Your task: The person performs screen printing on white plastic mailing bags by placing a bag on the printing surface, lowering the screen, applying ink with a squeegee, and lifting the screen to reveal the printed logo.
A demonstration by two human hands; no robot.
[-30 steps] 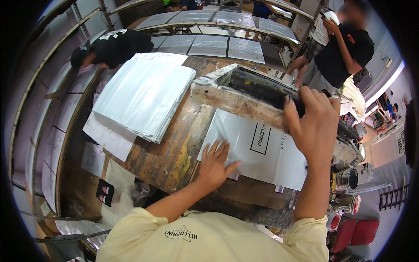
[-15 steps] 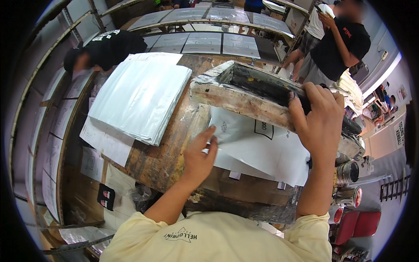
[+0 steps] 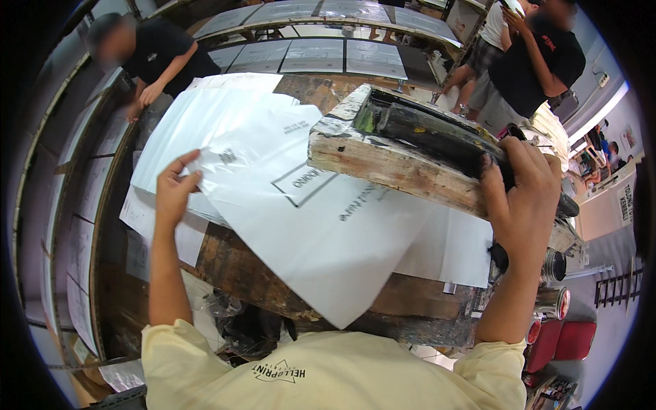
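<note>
My left hand (image 3: 176,188) pinches one corner of a thin white plastic sheet (image 3: 321,239) printed with black marks. The sheet stretches from that hand across the wooden table, and its near corner hangs toward me. My right hand (image 3: 523,184) is wrapped round the right part of a paint-stained wooden screen printing frame (image 3: 396,183), thumb inside it. The frame is tilted up off the table, its inside smeared with black ink. Under the frame, a white surface (image 3: 451,249) shows beside the printed sheet. A stack of white plastic sheets (image 3: 181,130) lies at the left, partly behind the held one.
The worn wooden table (image 3: 246,263) spans the middle. Racks of printed white sheets (image 3: 314,55) stand beyond it and along the left. A person (image 3: 160,58) leans at the left rack; others (image 3: 536,65) stand at the far right. Tins (image 3: 552,301) and a red chair (image 3: 572,339) are at the right.
My left hand has taken hold of the printed sheet and drawn it leftward from under the frame toward the stack. The frame has shifted slightly right. The person at left has straightened up somewhat.
</note>
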